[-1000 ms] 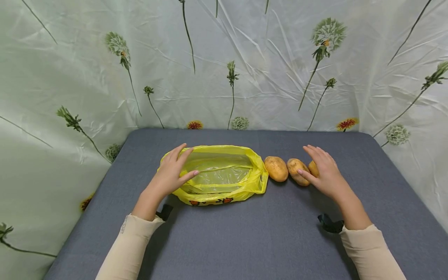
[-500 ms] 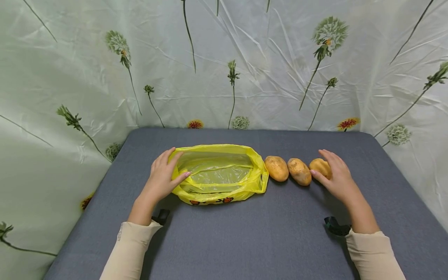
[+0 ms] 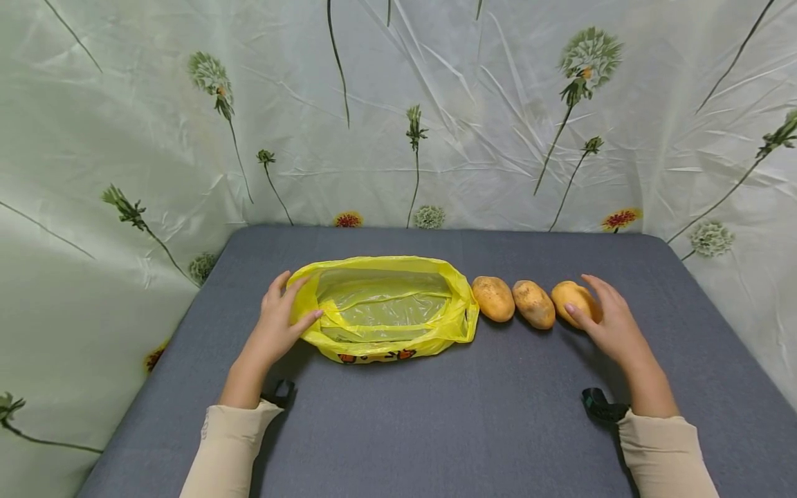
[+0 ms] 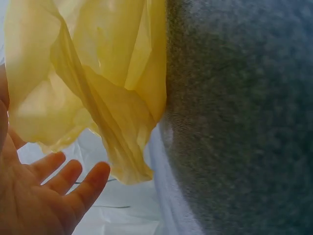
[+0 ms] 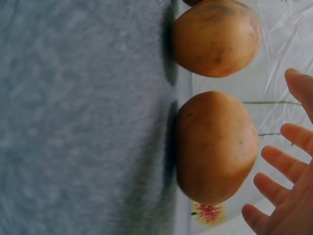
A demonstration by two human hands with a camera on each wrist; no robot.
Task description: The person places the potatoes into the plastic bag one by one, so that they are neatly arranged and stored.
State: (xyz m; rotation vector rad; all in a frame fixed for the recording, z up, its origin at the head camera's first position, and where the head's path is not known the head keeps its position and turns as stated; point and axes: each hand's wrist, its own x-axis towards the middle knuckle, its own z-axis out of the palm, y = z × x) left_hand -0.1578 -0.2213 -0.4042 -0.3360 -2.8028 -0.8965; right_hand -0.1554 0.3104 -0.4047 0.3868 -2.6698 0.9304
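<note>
A yellow plastic bag (image 3: 389, 349) lies on the table with its mouth spread wide and facing up. My left hand (image 3: 274, 332) is at the bag's left end, fingers spread; in the left wrist view its fingers (image 4: 88, 188) extend beside the bag's folded yellow side (image 4: 112, 98). Whether they touch the plastic I cannot tell. Three potatoes line up to the right of the bag: a left potato (image 3: 493, 299), a middle potato (image 3: 534, 304) and a right potato (image 3: 568, 299). Beside the right potato, my right hand (image 3: 613, 328) has spread fingers, apart from it in the right wrist view.
The grey cloth-covered table (image 3: 429, 429) reaches back to a pale curtain (image 3: 349, 152) printed with flowers. A black strap with a camera mount (image 3: 604, 408) sits at the right wrist, and another mount (image 3: 280, 393) at the left.
My left hand has moved left and slightly nearer, from over the bag's mouth to its left end. My right hand has moved right, uncovering more of the right potato. Bag and potatoes stay put.
</note>
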